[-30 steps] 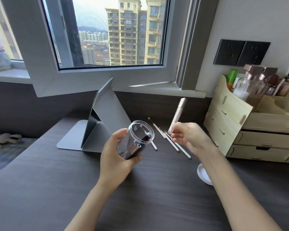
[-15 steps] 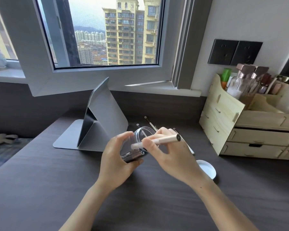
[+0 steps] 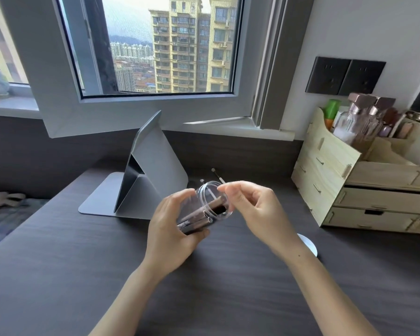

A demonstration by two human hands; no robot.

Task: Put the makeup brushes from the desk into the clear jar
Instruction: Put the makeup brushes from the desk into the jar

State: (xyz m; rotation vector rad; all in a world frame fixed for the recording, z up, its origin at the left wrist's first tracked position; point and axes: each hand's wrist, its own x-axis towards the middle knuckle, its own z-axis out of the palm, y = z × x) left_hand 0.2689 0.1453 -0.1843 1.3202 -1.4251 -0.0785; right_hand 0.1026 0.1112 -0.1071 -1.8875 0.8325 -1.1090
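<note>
My left hand [image 3: 174, 232] grips the clear jar [image 3: 210, 206], tilted with its mouth facing up and to the right. Dark-handled and pale brushes lie inside the jar. My right hand [image 3: 255, 209] hovers at the jar's mouth with fingers apart and nothing between them. On the dark desk [image 3: 83, 275] behind the jar, thin white-handled brushes [image 3: 217, 176] lie partly hidden by the jar and my right hand.
A grey folded tablet stand [image 3: 153, 170] sits behind the jar to the left. A pale wooden drawer organiser [image 3: 349, 180] with bottles fills the right side. A white round lid [image 3: 309, 246] lies on the desk by my right forearm. An open window frame overhangs the back.
My right hand carried the pale thick brush from the desk to the jar's mouth and let it go inside. The jar stayed in my left hand.
</note>
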